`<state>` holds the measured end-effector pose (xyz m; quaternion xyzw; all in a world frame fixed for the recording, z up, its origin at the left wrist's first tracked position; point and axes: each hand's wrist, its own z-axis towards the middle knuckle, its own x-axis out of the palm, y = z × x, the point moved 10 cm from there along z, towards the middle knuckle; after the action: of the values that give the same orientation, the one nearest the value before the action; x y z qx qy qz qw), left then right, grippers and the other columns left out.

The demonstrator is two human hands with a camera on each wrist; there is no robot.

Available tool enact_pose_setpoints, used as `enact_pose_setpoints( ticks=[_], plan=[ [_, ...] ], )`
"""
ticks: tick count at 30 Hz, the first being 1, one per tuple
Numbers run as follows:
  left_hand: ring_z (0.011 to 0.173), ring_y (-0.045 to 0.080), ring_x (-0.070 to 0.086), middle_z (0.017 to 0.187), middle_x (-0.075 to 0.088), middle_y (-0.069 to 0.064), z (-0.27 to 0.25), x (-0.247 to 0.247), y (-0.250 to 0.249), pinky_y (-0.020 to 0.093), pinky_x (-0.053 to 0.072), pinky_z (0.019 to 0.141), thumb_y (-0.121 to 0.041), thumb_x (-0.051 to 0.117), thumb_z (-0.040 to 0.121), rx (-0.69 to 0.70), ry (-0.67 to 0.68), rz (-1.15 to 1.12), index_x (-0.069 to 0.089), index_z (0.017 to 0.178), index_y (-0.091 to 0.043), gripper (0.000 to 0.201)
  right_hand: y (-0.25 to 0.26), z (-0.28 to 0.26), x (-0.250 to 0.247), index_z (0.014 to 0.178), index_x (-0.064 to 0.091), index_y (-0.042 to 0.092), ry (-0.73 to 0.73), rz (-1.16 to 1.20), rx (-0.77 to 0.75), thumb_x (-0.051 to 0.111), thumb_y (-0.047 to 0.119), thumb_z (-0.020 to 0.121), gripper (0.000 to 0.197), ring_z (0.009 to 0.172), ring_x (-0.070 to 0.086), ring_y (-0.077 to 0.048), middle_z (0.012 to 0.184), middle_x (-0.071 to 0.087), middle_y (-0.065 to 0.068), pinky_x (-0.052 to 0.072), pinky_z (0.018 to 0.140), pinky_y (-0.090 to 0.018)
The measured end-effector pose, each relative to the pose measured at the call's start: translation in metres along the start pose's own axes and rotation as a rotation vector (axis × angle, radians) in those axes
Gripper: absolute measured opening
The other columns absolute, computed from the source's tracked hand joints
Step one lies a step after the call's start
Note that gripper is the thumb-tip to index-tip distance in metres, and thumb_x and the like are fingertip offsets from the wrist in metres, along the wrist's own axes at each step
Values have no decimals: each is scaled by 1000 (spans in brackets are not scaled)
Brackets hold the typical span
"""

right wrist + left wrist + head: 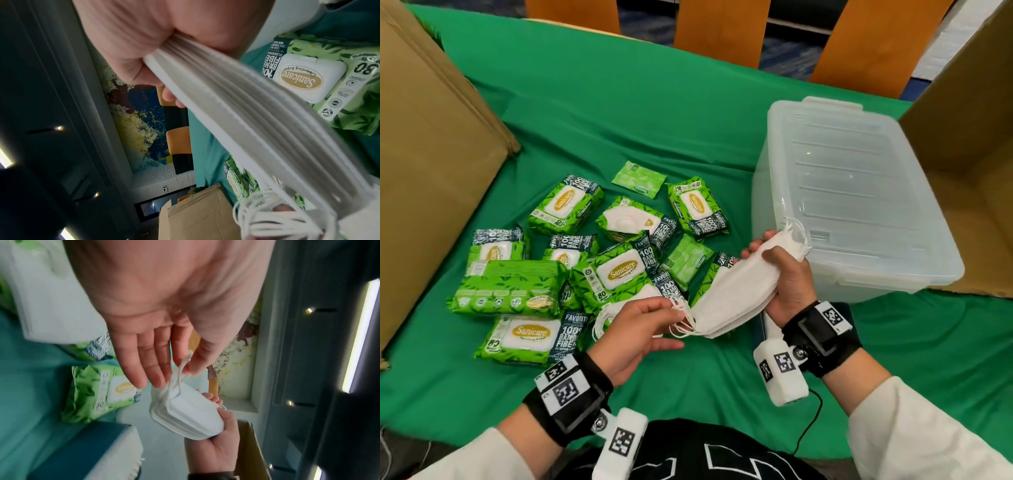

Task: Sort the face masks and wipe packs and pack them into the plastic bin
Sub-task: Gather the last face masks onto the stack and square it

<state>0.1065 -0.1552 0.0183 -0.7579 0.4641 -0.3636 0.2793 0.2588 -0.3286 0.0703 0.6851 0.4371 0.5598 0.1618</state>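
Observation:
My right hand (765, 248) grips a thick stack of white face masks (739, 294) above the green cloth, beside the bin's near left corner. My left hand (674, 310) pinches the ear loops (179, 376) at the stack's near end between thumb and fingers. The stack's layered edges (257, 121) fill the right wrist view. Several green Sanicare wipe packs (619, 270) lie scattered left of the hands. More white masks (616, 308) lie under my left hand, and one rests on a pack (623, 217). The translucent plastic bin (852, 205) stands to the right, its ribbed top closed.
A green cloth (619, 102) covers the table. A large cardboard box (424, 144) stands at the left, and an open one (969, 137) sits behind the bin at the right. Orange chair backs (719, 31) line the far edge.

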Motion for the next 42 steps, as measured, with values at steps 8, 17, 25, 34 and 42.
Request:
enact_pose_setpoints(
  ticks=[8,17,25,34,42],
  plan=[
    [86,24,74,99,75,20,2,42,-20,38,62,77,16,55,90,156,181,380,75,109,-3,34,-2,-13,9,106,56,9,63,-7,-16,54,-4,73,35,79,59,-29,85,59,-15,50,86,-47],
    [75,11,56,87,67,-10,1,62,-50,23,47,71,-14,94,68,453,346,718,76,82,-18,23,-37,-29,-13,107,56,12,-44,128,302,44,0,90,24,79,61,-28,85,61,-13,49,93,-50],
    [122,32,61,139,61,19,7,61,37,53,46,107,-27,96,62,-233,472,71,54,139,-16,89,-65,-40,-24,102,55,11,-102,155,519,41,7,92,18,80,63,-29,85,63,-14,55,90,-54],
    [137,44,49,151,49,22,-13,27,64,68,37,110,-75,74,70,-378,406,-358,54,145,-7,103,-82,-41,-62,101,56,9,-368,103,532,43,9,96,13,95,65,-33,99,67,-20,47,99,-61],
    [127,21,62,135,67,-3,-23,27,53,48,51,106,-43,98,51,-178,299,130,54,138,-24,99,-87,-33,-71,95,56,7,-488,64,468,46,7,96,10,86,66,-32,93,66,-18,48,99,-58]
  ],
)
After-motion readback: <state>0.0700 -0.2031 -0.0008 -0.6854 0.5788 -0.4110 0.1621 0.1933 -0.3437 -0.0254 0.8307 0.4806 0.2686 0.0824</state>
